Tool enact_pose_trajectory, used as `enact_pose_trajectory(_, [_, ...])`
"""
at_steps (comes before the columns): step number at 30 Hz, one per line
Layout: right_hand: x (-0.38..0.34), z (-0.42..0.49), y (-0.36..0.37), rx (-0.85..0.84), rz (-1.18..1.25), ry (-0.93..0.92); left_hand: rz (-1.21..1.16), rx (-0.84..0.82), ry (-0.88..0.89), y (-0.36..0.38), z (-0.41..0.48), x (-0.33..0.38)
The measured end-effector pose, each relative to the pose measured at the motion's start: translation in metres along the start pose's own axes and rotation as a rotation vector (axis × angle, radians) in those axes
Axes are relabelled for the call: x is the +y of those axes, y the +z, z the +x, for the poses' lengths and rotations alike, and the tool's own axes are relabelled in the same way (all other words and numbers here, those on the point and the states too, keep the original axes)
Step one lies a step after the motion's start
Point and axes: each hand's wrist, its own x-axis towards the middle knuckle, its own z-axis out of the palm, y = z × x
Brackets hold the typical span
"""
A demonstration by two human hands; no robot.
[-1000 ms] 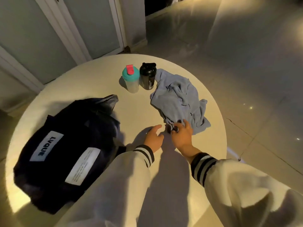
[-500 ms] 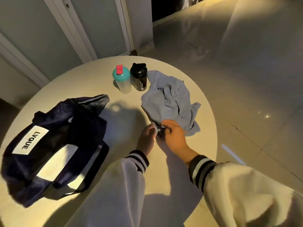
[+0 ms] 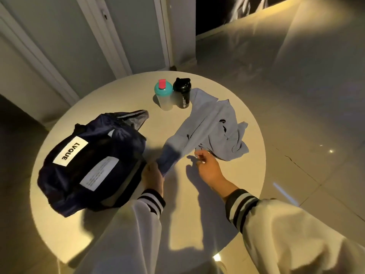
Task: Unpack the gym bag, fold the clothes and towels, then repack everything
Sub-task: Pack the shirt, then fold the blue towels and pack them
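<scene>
Navy gym bag [image 3: 92, 165] labelled LVQUE slumps on the left of the round table [image 3: 246, 184], mouth gaping, apparently set aside to leave folding room. Beside it the left hand [image 3: 155, 176] curls its fingers round one end of the grey-blue garment [image 3: 213, 125], pulling that strip taut, probably to straighten it for folding. Behind, a teal-lidded shaker [image 3: 164, 95] and a black shaker [image 3: 181, 93] stand touching, parked out of the way. The garment's bulk lies crumpled right of them. The right hand [image 3: 209, 167] reaches its hem with fingers half bent, though I cannot tell whether they pinch cloth.
</scene>
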Motion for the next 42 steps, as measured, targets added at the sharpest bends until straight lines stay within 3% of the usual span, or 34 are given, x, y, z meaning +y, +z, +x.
enact_pose_trajectory(3, [0.023,-0.015,0.036,-0.093,-0.204,-0.073,0.223,-0.007,0.006,-0.031,-0.011,-0.036])
enact_pose_trajectory(7, [0.074,-0.031,0.091,-0.177,-0.446,-0.154,0.317,-0.19,0.155,-0.042,-0.011,-0.081])
enact_pose_trajectory(13, [0.119,-0.059,0.135,0.104,-0.638,-0.493,0.611,-0.134,0.652,-0.038,0.012,-0.143])
enact_pose_trajectory(18, [0.144,-0.064,0.146,0.176,-0.579,-0.59,0.492,0.007,0.903,-0.031,0.016,-0.172])
enact_pose_trajectory(21, [0.156,-0.067,0.15,0.148,-0.563,-0.62,0.348,-0.107,0.745,-0.035,0.01,-0.181])
enact_pose_trajectory(24, [0.164,-0.081,0.154,0.175,-0.621,-0.74,0.276,-0.11,0.672,-0.047,-0.005,-0.185])
enact_pose_trajectory(28, [0.174,-0.117,0.152,0.193,-0.516,-0.671,0.166,-0.109,0.646,-0.075,-0.035,-0.204])
enact_pose_trajectory(32, [0.182,-0.16,0.152,0.14,-0.598,-0.702,0.024,-0.119,0.643,-0.119,-0.069,-0.237])
enact_pose_trajectory(38, [0.181,-0.198,0.176,0.031,-0.76,-0.719,-0.071,0.105,0.605,-0.176,-0.072,-0.276])
enact_pose_trajectory(42, [0.183,-0.197,0.176,-0.003,-0.828,-0.715,0.081,0.167,0.705,-0.174,-0.063,-0.274])
